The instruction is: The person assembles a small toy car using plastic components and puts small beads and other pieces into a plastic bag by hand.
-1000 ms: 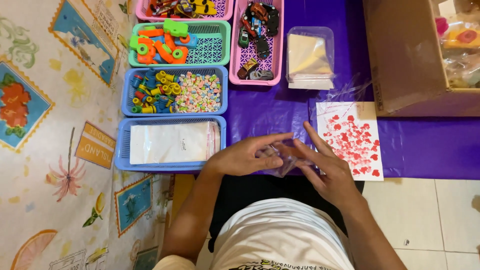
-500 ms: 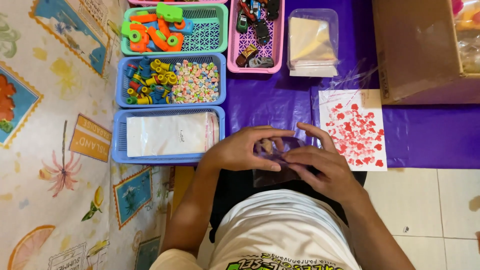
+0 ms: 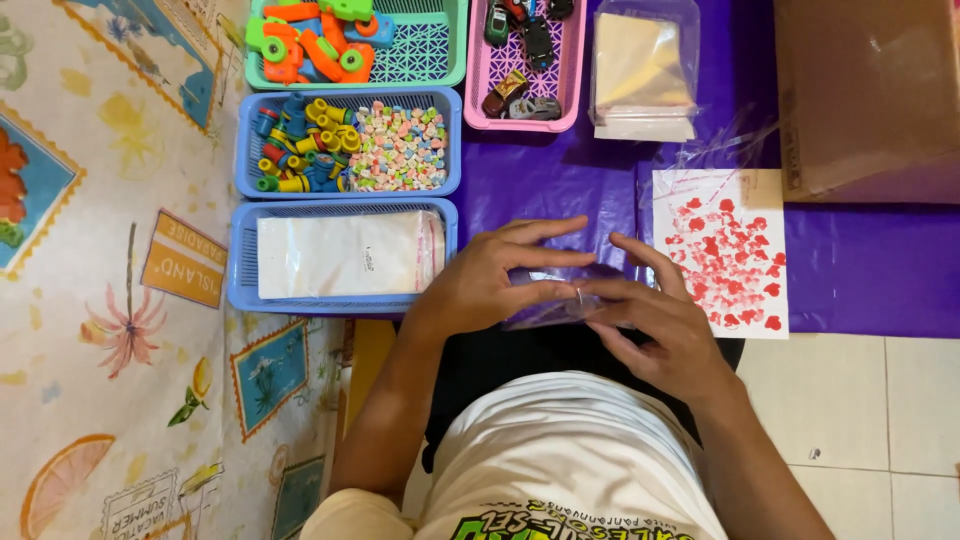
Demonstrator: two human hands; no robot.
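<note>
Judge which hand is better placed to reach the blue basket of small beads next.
Left hand: it lies nearer the blue basket. Right hand sits farther away, pinching the clear bag.

Purple cloth (image 3: 860, 270); white sheet (image 3: 725, 250), red hearts; blue basket (image 3: 340, 300); pink basket (image 3: 475, 90); green basket (image 3: 430, 60).

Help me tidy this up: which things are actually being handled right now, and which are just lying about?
In hand:
left hand
right hand
small clear bag, held between both

Lying about:
basket of clear bags
basket of beads
green basket
pink basket of toy cars
heart-print sheet
cardboard box
</note>
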